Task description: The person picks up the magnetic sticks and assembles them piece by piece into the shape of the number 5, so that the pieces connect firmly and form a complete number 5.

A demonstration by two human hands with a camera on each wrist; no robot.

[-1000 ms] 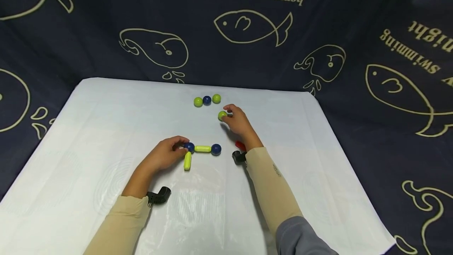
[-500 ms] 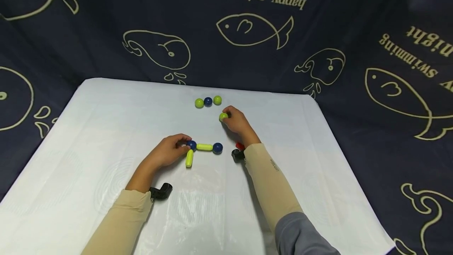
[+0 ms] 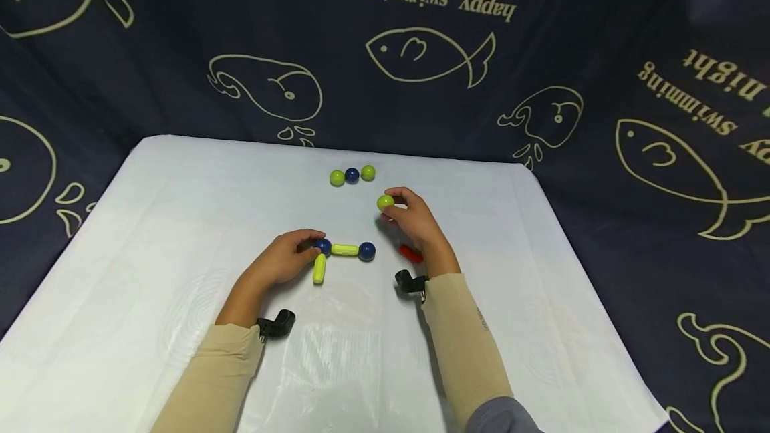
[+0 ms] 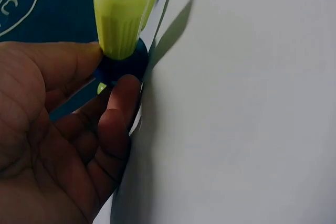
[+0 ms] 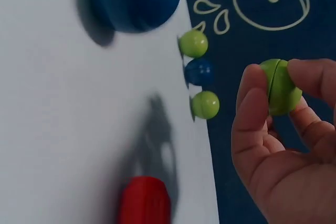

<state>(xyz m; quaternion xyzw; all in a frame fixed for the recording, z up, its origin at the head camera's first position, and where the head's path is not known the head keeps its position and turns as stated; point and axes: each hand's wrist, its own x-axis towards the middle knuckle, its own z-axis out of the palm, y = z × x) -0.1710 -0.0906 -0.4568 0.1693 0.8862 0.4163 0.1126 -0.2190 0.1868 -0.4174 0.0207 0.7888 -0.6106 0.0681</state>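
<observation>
My left hand [image 3: 281, 259] pinches a blue ball [image 3: 323, 246] between thumb and fingers. From that ball one yellow-green rod [image 3: 319, 269] points toward me and a second yellow-green rod [image 3: 345, 250] runs right to another blue ball [image 3: 367, 251]. In the left wrist view, the near rod [image 4: 119, 19] shows a grey dot on its end. Farther back, my right hand [image 3: 416, 219] holds a green ball [image 3: 385, 202] by thumb and fingertips. Seen from the right wrist, this green ball [image 5: 282, 87] has a seam and is off the white surface.
A red rod [image 3: 411, 253] lies beneath my right wrist. Near the far edge sit a green ball [image 3: 337, 178], a blue ball [image 3: 351, 175] and another green ball [image 3: 368, 172] in a row. Dark patterned cloth [image 3: 421, 112] hangs behind the white table [image 3: 240, 186].
My right hand has lifted the green ball and drawn it slightly toward me and to the right. More of the red rod shows now. The left hand keeps its hold, almost still.
</observation>
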